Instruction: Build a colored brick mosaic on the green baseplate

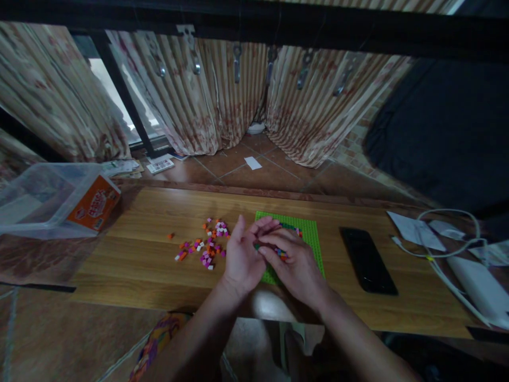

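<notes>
My left hand [244, 260] is turned palm up over the left edge of the green studded baseplate [318, 249], its thumb and fingers stretched out. Above that palm my right hand [296, 262] pinches a small dark green brick [257, 246] between thumb and fingertips. Whether the brick touches the left palm, I cannot tell. Several coloured bricks [281, 253] sit on the baseplate, mostly covered by my right hand. Left of my hands lies a loose scatter of small orange, pink, magenta and white bricks [210, 246] on the wooden table [151, 276].
A clear plastic box [51, 233] with an orange label stands at the table's left end. Right of the baseplate lies a black phone [368, 260]. Farther right are a white cable [441, 276], papers and a white device [477, 286]. Curtains [222, 101] hang beyond the table.
</notes>
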The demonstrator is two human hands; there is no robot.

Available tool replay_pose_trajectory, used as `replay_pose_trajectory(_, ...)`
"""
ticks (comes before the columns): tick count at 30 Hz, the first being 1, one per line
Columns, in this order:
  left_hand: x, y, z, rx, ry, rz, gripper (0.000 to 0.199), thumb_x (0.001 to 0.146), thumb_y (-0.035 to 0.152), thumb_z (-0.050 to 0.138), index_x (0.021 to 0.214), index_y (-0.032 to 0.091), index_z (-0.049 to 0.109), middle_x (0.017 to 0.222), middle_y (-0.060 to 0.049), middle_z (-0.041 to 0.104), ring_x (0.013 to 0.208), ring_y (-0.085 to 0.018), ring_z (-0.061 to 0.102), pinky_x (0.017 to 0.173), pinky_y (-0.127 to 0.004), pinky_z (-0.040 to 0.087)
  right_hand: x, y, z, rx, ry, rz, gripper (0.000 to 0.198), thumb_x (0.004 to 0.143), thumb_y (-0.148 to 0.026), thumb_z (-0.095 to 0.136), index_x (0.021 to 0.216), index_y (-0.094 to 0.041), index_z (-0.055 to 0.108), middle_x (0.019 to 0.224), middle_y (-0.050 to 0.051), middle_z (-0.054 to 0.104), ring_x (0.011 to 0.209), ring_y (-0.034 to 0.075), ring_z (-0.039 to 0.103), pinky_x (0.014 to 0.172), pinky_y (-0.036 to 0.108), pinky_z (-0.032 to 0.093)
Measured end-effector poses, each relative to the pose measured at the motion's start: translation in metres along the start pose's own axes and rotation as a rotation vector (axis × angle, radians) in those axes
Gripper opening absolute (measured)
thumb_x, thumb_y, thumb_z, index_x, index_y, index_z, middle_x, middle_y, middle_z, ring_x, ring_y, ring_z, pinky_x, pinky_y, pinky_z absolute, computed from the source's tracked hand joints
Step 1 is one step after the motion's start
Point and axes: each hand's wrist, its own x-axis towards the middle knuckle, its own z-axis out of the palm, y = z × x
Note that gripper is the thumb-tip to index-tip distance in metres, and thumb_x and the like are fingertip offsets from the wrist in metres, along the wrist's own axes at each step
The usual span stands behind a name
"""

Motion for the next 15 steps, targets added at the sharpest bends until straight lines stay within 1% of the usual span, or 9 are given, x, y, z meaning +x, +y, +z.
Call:
replay_pose_trajectory(4,-0.003,0.0,0.001,0.067,0.026,0.032,0.057,0.087,0.06,0.044,0.096,0.01,0.07,0.102,-0.015,0.067,0.1,-0.022,0.062,0.095,-0.032,0.043,0.0,-0.003,0.013,-0.058,-0.018,0.024,0.012,0.088,-0.02,0.058,0.093,-0.024,0.068,0.094,0.004,0.068,0.097,0.021,0.059,0.086,0.038,0.048)
replay_pose_trajectory(7,-0.005,0.001,0.0,0.077,0.022,0.061,0.052,0.087,0.055,0.046,0.094,0.01,0.07,0.099,-0.014,0.068,0.099,-0.021,0.062,0.096,-0.031,0.043,-0.001,-0.007,0.012,-0.018,-0.021,0.039,0.013,0.087,-0.017,0.058,0.093,-0.024,0.068,0.091,0.003,0.069,0.094,0.02,0.061,0.085,0.036,0.048)
replay_pose_trajectory(9,-0.004,0.004,-0.001,0.065,0.001,0.087,0.046,0.087,0.052,0.05,0.092,0.011,0.07,0.098,-0.013,0.068,0.098,-0.02,0.062,0.094,-0.031,0.044,-0.002,-0.006,0.006,0.01,-0.002,0.056,0.014,0.087,-0.018,0.057,0.093,-0.024,0.068,0.092,0.003,0.07,0.092,0.019,0.062,0.085,0.035,0.049)
replay_pose_trajectory(11,-0.003,0.008,-0.004,0.051,0.012,0.118,0.041,0.085,0.049,0.054,0.089,0.012,0.071,0.095,-0.011,0.069,0.094,-0.019,0.063,0.09,-0.03,0.046,-0.004,0.0,-0.005,0.009,0.047,0.094,0.015,0.088,-0.022,0.055,0.094,-0.025,0.069,0.093,0.003,0.071,0.089,0.019,0.065,0.083,0.034,0.05)
replay_pose_trajectory(15,0.001,0.017,-0.011,0.058,0.145,0.138,0.033,0.083,0.044,0.058,0.082,0.012,0.07,0.084,-0.009,0.069,0.079,-0.015,0.063,0.076,-0.026,0.049,-0.007,0.028,-0.03,-0.011,0.231,0.24,0.019,0.086,-0.032,0.058,0.096,-0.022,0.07,0.096,0.006,0.073,0.088,0.021,0.068,0.08,0.035,0.053)
